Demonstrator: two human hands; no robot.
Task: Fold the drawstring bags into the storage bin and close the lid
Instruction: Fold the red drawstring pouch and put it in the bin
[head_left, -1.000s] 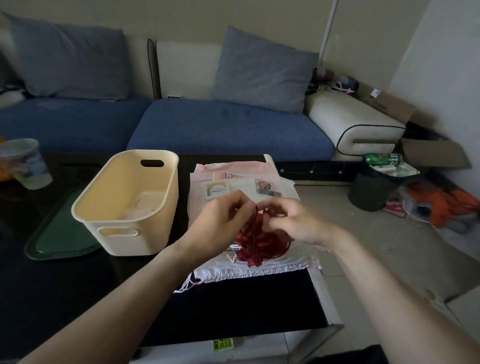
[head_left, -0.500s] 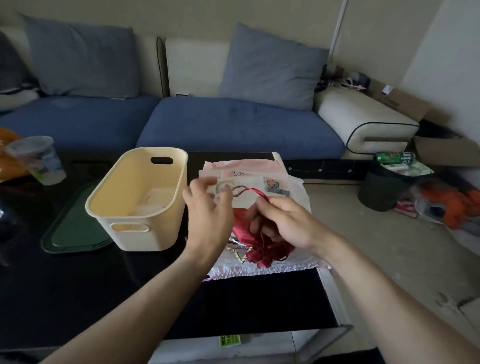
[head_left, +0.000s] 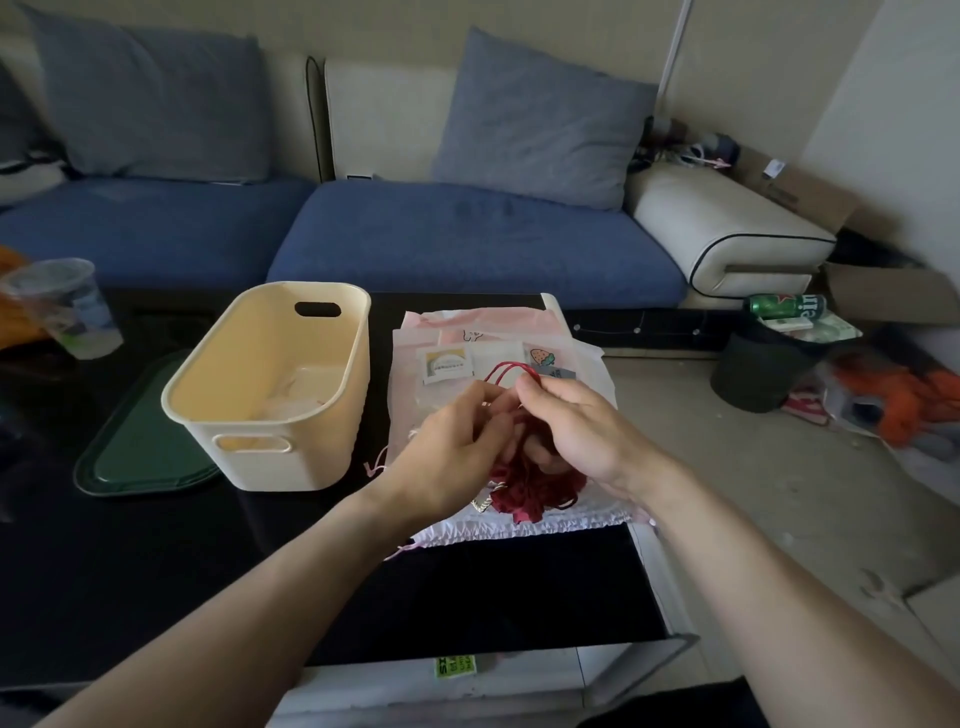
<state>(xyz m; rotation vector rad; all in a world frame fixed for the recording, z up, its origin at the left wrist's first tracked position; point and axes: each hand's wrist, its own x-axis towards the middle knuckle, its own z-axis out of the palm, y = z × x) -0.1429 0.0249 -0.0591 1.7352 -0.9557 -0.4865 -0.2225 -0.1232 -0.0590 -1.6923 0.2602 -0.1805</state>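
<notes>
Just right of the storage bin (head_left: 270, 384), both the left hand (head_left: 457, 447) and right hand (head_left: 576, 426) pinch the red drawstring bag (head_left: 530, 488) and its cord (head_left: 506, 370), which may tangle or snag the pale bags (head_left: 519, 353) beneath.

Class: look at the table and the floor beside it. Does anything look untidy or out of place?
Yes. The waste bin on the floor at right is overfull: a green can lies on its side on top, and orange litter lies on the floor beside it.
</notes>
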